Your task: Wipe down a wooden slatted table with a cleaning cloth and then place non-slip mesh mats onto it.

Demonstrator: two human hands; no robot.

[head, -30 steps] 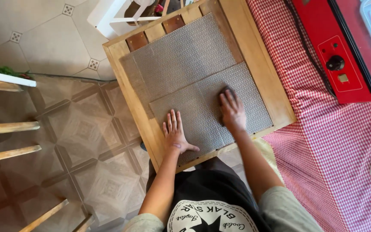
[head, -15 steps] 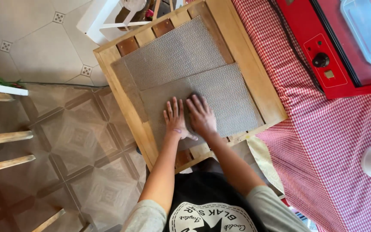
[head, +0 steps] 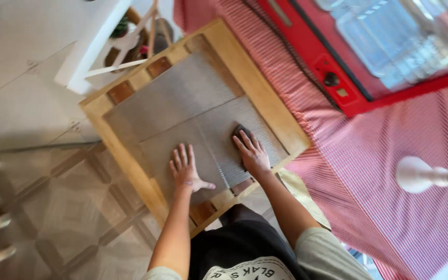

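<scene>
A wooden frame (head: 257,85) holds two grey metal mesh panels (head: 182,98). My left hand (head: 185,168) lies flat with fingers spread on the nearer panel, close to its front edge. My right hand (head: 251,152) presses a small dark pad (head: 237,130) against the same panel, further right, near the frame's right rail. Most of the pad is hidden under my fingers.
A red-and-white checked cloth (head: 390,135) covers the surface to the right, with a red appliance (head: 348,62) on it and a white rounded object (head: 416,173) at the right edge. White furniture (head: 97,44) stands beyond the frame. Tiled floor (head: 53,207) lies left.
My right hand has slid from beside my left hand out to the right across the mesh. My left hand stays flat in place. The view has shifted.
</scene>
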